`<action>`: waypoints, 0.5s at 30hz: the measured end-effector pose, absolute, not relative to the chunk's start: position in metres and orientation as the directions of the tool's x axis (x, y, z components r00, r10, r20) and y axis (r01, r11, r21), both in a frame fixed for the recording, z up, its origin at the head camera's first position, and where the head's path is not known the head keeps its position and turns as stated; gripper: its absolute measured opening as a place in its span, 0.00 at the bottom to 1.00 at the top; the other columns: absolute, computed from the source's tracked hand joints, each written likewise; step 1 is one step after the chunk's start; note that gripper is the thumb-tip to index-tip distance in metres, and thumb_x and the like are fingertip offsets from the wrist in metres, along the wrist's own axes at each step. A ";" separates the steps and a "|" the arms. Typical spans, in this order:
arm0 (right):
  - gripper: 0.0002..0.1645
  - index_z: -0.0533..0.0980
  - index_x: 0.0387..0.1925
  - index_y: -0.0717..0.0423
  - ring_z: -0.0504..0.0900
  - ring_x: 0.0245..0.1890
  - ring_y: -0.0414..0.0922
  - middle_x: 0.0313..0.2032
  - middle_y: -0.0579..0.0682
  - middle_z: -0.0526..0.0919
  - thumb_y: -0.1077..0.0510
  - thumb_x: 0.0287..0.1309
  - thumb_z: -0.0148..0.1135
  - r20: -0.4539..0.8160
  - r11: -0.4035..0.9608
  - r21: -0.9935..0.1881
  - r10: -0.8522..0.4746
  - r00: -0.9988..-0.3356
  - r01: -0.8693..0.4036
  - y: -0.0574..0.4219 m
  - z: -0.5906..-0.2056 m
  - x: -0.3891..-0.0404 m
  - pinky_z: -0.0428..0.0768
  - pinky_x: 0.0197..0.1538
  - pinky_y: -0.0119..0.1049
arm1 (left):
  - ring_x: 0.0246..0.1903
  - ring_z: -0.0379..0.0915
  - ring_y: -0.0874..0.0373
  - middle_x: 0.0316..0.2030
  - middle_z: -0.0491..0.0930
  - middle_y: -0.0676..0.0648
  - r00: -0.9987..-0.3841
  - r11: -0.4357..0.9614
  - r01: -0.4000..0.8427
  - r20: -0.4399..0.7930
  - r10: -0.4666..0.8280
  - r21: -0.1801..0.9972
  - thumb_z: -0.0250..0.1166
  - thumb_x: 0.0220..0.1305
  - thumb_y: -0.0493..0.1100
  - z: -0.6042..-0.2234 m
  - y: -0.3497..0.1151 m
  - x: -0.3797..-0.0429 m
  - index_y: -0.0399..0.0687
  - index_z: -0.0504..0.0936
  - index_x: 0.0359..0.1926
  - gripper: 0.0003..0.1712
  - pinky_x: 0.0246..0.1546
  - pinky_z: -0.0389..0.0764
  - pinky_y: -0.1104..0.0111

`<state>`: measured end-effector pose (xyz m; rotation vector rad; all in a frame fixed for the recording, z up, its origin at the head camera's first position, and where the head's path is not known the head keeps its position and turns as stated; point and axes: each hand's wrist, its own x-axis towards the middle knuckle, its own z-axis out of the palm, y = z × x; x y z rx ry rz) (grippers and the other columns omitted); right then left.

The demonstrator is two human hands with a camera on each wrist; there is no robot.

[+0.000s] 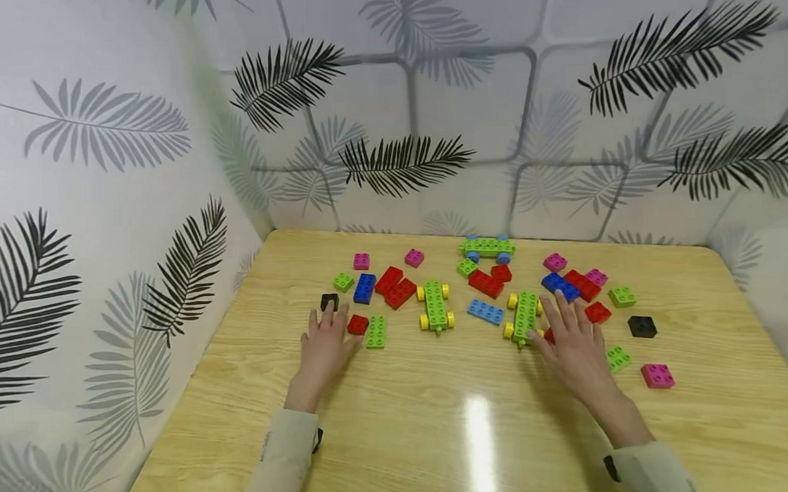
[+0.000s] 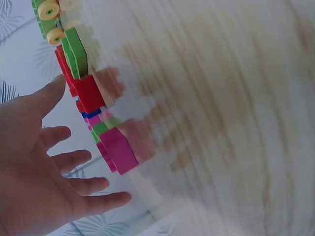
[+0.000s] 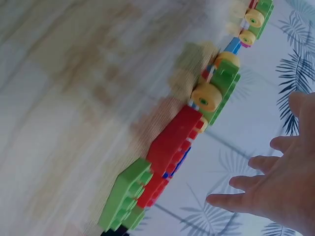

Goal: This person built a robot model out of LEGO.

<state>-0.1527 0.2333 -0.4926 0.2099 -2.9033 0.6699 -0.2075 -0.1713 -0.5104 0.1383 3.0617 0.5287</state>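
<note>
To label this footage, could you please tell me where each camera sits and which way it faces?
Head: on the head, facing forward and down at the table; left hand, right hand and sleeves show.
Left wrist: on that wrist, looking across the table at a red block; left hand shows.
Right wrist: likewise, at a green block; right hand shows.
Head and right wrist share a green car.
</note>
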 end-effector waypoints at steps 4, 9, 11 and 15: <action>0.42 0.48 0.75 0.54 0.41 0.71 0.67 0.73 0.64 0.46 0.44 0.69 0.52 0.159 0.888 -0.420 -0.130 -0.979 -0.186 0.221 -0.494 -0.158 0.47 0.60 0.75 | 0.68 0.45 0.28 0.72 0.50 0.35 -0.995 0.928 0.072 -0.042 0.094 0.365 0.63 0.66 0.52 -0.512 -0.177 -0.207 0.48 0.56 0.74 0.41 0.53 0.62 0.32; 0.42 0.49 0.75 0.54 0.41 0.72 0.66 0.74 0.62 0.46 0.44 0.69 0.52 0.140 0.881 -0.418 -0.177 -0.974 -0.220 0.199 -0.492 -0.167 0.46 0.62 0.73 | 0.66 0.51 0.30 0.73 0.49 0.36 -0.994 0.923 0.053 -0.070 0.086 0.382 0.64 0.65 0.48 -0.514 -0.180 -0.209 0.49 0.56 0.74 0.41 0.53 0.65 0.34; 0.42 0.48 0.75 0.53 0.41 0.72 0.65 0.74 0.61 0.46 0.45 0.69 0.52 0.129 0.880 -0.415 -0.194 -0.972 -0.231 0.190 -0.491 -0.171 0.45 0.63 0.72 | 0.65 0.54 0.31 0.72 0.50 0.36 -0.994 0.923 0.047 -0.070 0.080 0.382 0.65 0.65 0.47 -0.514 -0.180 -0.209 0.49 0.57 0.73 0.40 0.53 0.65 0.35; 0.42 0.48 0.75 0.51 0.41 0.72 0.64 0.74 0.60 0.47 0.44 0.69 0.53 0.119 0.875 -0.412 -0.225 -0.967 -0.254 0.173 -0.491 -0.180 0.45 0.63 0.72 | 0.62 0.59 0.32 0.71 0.54 0.36 -0.996 0.927 0.050 -0.047 0.073 0.371 0.66 0.63 0.44 -0.515 -0.181 -0.210 0.47 0.61 0.72 0.39 0.52 0.68 0.37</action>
